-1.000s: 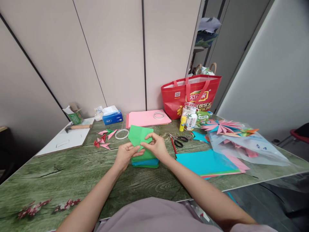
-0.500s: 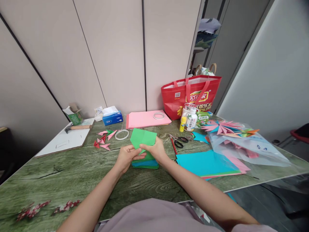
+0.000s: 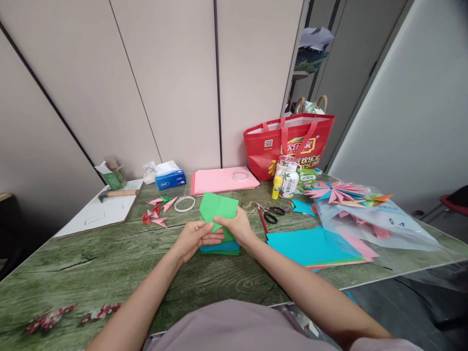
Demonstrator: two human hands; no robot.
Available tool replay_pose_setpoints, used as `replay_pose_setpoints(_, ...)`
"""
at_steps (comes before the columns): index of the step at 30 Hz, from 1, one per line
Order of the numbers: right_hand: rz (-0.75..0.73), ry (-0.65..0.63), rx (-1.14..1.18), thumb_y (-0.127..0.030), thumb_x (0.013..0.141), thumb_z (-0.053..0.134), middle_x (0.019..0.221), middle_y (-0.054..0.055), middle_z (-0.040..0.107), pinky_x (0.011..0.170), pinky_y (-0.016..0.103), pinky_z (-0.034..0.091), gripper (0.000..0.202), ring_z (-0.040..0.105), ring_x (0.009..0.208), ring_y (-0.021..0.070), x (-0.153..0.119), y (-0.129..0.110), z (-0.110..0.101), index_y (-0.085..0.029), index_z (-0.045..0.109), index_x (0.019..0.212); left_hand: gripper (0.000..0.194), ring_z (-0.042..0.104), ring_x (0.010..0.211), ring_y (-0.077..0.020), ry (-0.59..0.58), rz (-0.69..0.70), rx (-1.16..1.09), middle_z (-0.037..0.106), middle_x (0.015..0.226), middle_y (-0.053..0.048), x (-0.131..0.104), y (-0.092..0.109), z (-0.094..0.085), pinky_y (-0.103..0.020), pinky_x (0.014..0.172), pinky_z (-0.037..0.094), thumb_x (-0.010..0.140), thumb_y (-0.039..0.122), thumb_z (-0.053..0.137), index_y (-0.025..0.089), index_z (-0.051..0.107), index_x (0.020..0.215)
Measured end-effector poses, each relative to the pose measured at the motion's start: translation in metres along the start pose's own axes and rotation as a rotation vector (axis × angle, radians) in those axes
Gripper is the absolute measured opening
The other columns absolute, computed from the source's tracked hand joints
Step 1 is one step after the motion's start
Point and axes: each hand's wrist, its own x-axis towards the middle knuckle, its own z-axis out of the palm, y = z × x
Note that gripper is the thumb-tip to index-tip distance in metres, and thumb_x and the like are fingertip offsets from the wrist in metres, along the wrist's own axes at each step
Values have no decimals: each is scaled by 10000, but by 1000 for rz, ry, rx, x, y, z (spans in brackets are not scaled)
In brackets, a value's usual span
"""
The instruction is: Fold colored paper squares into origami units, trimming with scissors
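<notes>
A bright green sheet of paper with folded lower corners is raised above the table between both hands. My left hand pinches its lower left edge between thumb and fingers. At the paper's right side, my right hand grips it, thumb on top and fingers hidden behind. Beneath the hands lies a stack of blue and green papers, partly covered by them.
Behind are pink sheets, a tape ring and small folded pieces. To the right sit scissors, a red pen, a glue stick, blue paper and a red bag.
The green paper has shifted slightly to the right and tilted a little in my hands. My left thumb has moved slightly up, still at the paper's lower edge.
</notes>
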Motion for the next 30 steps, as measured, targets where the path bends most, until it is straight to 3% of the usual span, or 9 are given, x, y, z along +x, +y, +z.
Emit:
replay_pose_setpoints(8, -32, 8, -77, -270, 441, 759, 885, 96, 655, 687, 324, 479, 526, 592, 726, 184, 1, 2, 0, -116, 564, 905, 275, 660, 724, -239, 72, 44, 56, 699, 785, -135, 0, -4, 3, -372, 718, 525, 589, 240, 724, 80, 633, 794)
replay_pose_setpoints(17, -47, -9, -149, -272, 449, 749, 861, 91, 651, 651, 301, 474, 507, 581, 709, 176, 1, 1, 0, -114, 557, 891, 323, 655, 756, -250, 31, 74, 59, 692, 845, -144, 1, -5, 3, -400, 750, 512, 623, 283, 695, 71, 638, 860)
replay_pose_setpoints(30, -107, -70, -212, -296, 427, 763, 873, 93, 642, 667, 307, 467, 548, 578, 732, 183, 3, -2, -3, -110, 545, 894, 297, 661, 697, -240, 60, 20, 57, 701, 765, -130, 3, -7, 2, -398, 728, 516, 588, 307, 718, 63, 663, 749)
